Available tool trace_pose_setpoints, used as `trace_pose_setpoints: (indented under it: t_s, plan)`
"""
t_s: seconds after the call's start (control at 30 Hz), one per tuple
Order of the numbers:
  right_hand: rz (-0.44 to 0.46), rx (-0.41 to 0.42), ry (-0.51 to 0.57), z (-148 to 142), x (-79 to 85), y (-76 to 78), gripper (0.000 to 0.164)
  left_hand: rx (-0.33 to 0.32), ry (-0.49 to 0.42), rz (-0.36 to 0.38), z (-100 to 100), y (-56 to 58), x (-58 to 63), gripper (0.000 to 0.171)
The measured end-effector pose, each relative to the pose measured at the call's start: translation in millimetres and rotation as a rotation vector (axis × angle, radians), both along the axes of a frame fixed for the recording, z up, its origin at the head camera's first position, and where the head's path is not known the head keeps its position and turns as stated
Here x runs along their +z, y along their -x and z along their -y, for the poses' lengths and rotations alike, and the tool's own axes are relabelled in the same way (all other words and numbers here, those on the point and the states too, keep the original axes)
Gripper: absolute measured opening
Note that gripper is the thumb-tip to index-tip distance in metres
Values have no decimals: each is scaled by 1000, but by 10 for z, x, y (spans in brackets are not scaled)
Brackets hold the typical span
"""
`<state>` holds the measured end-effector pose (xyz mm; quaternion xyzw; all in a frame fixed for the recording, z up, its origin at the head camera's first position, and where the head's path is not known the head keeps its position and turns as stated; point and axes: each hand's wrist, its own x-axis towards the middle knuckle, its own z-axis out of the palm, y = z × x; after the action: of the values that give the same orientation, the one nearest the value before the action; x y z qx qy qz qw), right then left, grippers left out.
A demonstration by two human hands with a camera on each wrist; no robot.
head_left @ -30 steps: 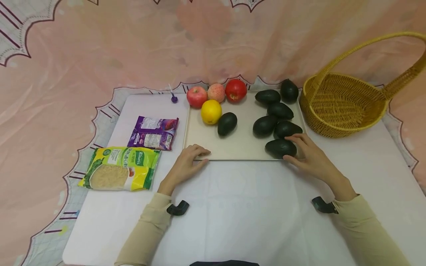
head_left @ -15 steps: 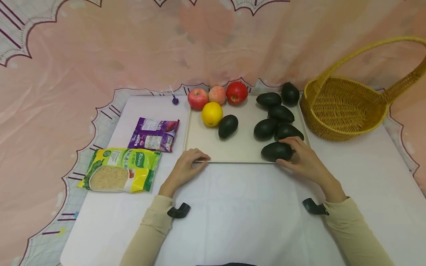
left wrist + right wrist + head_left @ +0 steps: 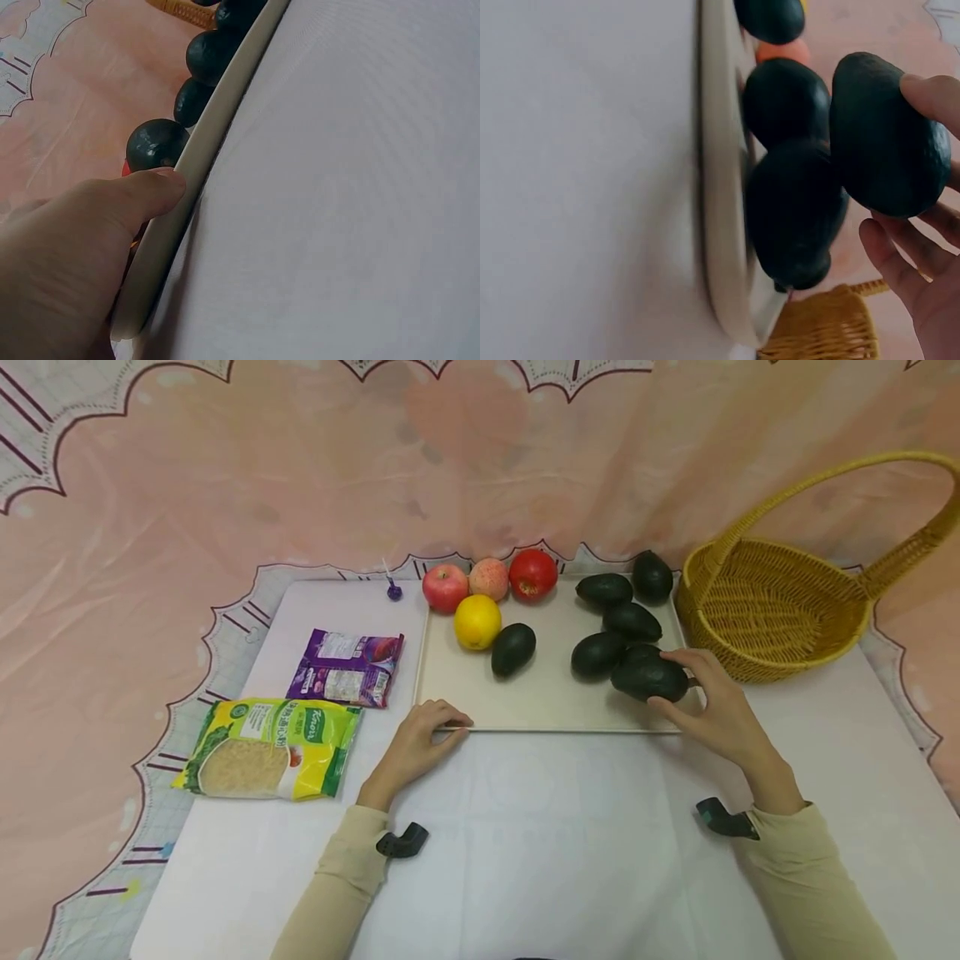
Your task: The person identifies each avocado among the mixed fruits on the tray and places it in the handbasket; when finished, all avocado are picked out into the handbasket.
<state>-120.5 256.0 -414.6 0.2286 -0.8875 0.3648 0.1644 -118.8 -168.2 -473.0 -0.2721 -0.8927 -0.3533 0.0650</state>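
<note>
Lifted since the earlier frame, one dark avocado (image 3: 647,682) is now held above the near right part of the tray (image 3: 547,714).
Thumb and fingers of the right hand (image 3: 718,708) are clamped on this avocado from its right end, and the right wrist view shows it raised. Just beyond it and to its left lie more avocados (image 3: 597,656). At the near left corner, the left hand (image 3: 418,739) pinches the tray's edge. To the right of the tray stands a wicker basket (image 3: 697,627). I judge that the step in hand is lifting; the next move calls for a firm grip and enough height over the neighbours.
</note>
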Motion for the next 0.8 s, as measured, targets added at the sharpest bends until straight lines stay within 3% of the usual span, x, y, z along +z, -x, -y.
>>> trace_pose_setpoints:
  t_s: [0.43, 0.8]
  plan:
    - [-54, -149, 81, -258, 210, 99, 72, 10, -4, -2, -10, -23, -7, 13]
    - [10, -335, 211, -488, 217, 172, 56, 7, -14, -6, -18, -27, 1, 12]
